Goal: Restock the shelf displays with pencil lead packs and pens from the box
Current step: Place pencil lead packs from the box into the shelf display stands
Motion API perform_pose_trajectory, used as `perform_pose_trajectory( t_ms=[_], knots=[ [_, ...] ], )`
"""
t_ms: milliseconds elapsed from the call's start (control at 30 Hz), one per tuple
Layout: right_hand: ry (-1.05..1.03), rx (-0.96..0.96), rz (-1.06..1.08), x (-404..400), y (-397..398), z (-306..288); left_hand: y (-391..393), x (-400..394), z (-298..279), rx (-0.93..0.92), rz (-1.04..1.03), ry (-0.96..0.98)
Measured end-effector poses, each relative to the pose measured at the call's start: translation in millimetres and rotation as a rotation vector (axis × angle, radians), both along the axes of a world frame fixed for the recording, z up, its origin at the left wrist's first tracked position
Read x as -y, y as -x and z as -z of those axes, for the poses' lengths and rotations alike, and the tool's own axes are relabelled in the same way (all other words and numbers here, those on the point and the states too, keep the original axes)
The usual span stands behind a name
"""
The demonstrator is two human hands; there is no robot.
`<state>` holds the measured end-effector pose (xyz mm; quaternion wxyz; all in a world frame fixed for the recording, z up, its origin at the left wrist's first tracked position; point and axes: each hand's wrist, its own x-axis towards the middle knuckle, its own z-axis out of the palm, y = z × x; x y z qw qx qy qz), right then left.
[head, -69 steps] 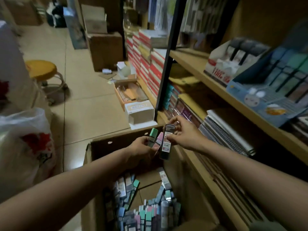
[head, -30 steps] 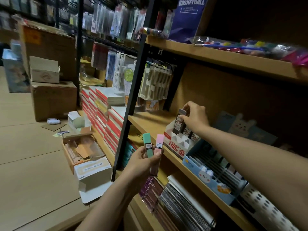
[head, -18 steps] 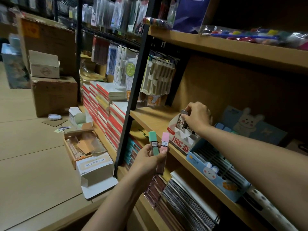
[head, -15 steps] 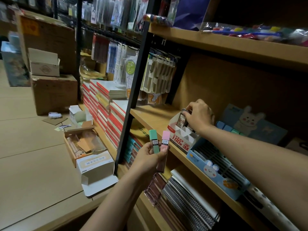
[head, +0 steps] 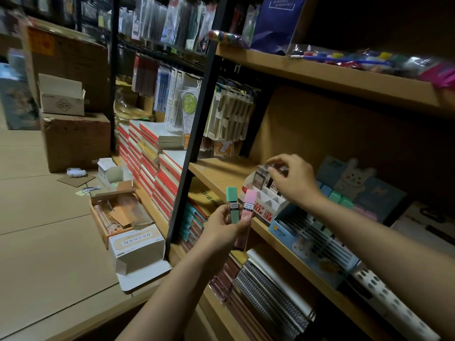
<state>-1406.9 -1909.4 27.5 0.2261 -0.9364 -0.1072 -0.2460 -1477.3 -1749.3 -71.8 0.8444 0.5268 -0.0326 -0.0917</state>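
Two lead packs, green (head: 232,205) & pink (head: 248,209), stay pinched upright in left hand (head: 222,231) below shelf (head: 221,175), while right hand (head: 293,184), fingers loose w/ nothing held, has let the dark pack (head: 261,174) go into white display box (head: 264,205), so pastel ones go next.

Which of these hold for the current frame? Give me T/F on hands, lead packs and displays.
1. The left hand holds two lead packs, a green pack and a pink pack. True.
2. The right hand is down at the spiral notebooks. False: it is over the white display box on the middle shelf, fingertips at the dark packs standing in its back slots.
3. The white display box sits left of the blue display tray. True.
4. The packs in the left hand are already slotted into the blue display tray. False: they are held upright in front of the shelf edge, clear of both displays.
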Motion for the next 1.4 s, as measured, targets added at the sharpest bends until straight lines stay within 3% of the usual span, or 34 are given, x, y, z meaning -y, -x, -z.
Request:
perform_pose_trajectory(
  t_ms=[167, 433, 500, 600, 833, 1133, 1400],
  knots=[
    [-0.281, -0.331, -0.213, 0.1, 67.8, 12.6, 14.0, 11.6, -9.5, 0.097, 0.078, -0.033],
    [-0.438, -0.290, -0.020, 52.3, 115.8, -20.0, 31.0, 38.6, -11.8, 0.113, 0.180, -0.060],
    [-0.381, -0.166, 0.049, 77.5, 121.9, -38.5, 32.8, 45.5, -8.5, 0.127, 0.176, -0.120],
    [-0.122, 0.011, 0.207, 115.2, 128.6, -54.6, 32.7, 53.2, -1.3, 0.141, 0.157, -0.183],
    [0.180, 0.075, 0.179, 134.2, 125.3, -19.8, 31.7, 61.2, 3.4, 0.093, 0.190, -0.099],
    [0.231, 0.090, 0.244, 132.8, 106.3, -3.1, 38.1, 61.9, 7.0, 0.177, 0.261, -0.310],
    [0.301, 0.080, 0.342, 128.6, 100.4, 12.1, 39.1, 64.7, 7.9, 0.240, 0.235, -0.331]
  ],
)
